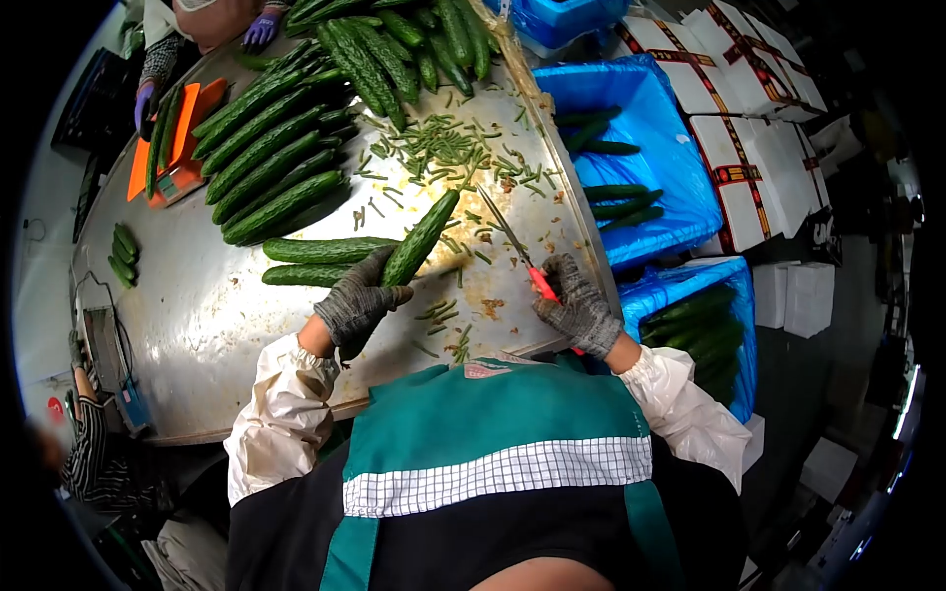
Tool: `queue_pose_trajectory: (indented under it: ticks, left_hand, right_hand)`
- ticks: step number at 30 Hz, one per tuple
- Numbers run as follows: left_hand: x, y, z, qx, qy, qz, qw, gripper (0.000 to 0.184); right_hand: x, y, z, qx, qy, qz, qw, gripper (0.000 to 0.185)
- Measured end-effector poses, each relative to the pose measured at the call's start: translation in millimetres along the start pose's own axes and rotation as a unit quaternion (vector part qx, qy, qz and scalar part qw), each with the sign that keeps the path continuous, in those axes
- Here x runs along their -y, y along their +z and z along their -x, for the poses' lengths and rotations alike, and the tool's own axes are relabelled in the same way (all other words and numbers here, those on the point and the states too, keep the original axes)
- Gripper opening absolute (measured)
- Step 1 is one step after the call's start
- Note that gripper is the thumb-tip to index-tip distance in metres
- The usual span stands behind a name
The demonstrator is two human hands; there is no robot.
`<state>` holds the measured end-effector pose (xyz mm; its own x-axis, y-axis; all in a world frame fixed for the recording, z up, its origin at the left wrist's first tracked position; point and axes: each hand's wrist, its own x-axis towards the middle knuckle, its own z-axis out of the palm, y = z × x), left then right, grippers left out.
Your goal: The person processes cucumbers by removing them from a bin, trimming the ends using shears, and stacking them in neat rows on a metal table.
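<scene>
My left hand [361, 303], in a grey knit glove, is closed around the lower end of a cucumber [424, 236] that tilts up and to the right. Beside that hand, two more cucumbers [320, 250] lie on the metal table [212, 364]. My right hand [578, 307], gloved in grey too, grips red-handled scissors [512, 236] whose blades point up and left, apart from the held cucumber. Many short cut stem pieces [443, 148] are strewn over the tabletop in front of both hands.
Rows of cucumbers [276, 148] lie at the left back. An orange scale [177, 148] holds cucumbers near a co-worker's purple-gloved hand [145, 106]. Blue-lined crates [670, 212] with cucumbers stand to the right, beside white foam boxes [734, 172]. Another person's striped sleeve [89, 433] shows at left.
</scene>
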<state>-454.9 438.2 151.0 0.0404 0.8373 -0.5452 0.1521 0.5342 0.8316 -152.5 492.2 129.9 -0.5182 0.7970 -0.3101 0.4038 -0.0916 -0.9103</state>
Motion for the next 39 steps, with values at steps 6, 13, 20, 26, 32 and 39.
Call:
queue_pose_trajectory:
  ticks: [6, 13, 20, 26, 32, 39]
  left_hand:
    - [-14, 3, 4, 0.033, -0.054, -0.037, 0.997, 0.065]
    - [-8, 5, 1, 0.026, -0.023, -0.036, 0.999, 0.066]
    - [-14, 4, 2, 0.027, -0.042, -0.044, 0.998, 0.066]
    - [-5, 2, -1, 0.023, -0.029, -0.024, 0.999, 0.060]
    - [-14, -19, 1, -0.004, -0.031, -0.022, 0.999, 0.055]
    - [4, -51, -30, -0.091, 0.183, 0.494, 0.845, 0.036]
  right_hand:
    - [-1, 5, -7, 0.010, -0.007, -0.001, 1.000, 0.040]
    - [8, 5, -11, 0.004, -0.019, 0.053, 0.998, 0.043]
    - [17, 7, -13, 0.002, -0.015, 0.066, 0.998, 0.040]
    - [11, 17, -19, -0.025, -0.073, 0.148, 0.986, 0.022]
    - [-10, 23, -38, -0.060, -0.001, 0.179, 0.982, 0.034]
    - [18, 35, -50, -0.053, 0.041, 0.521, 0.851, 0.065]
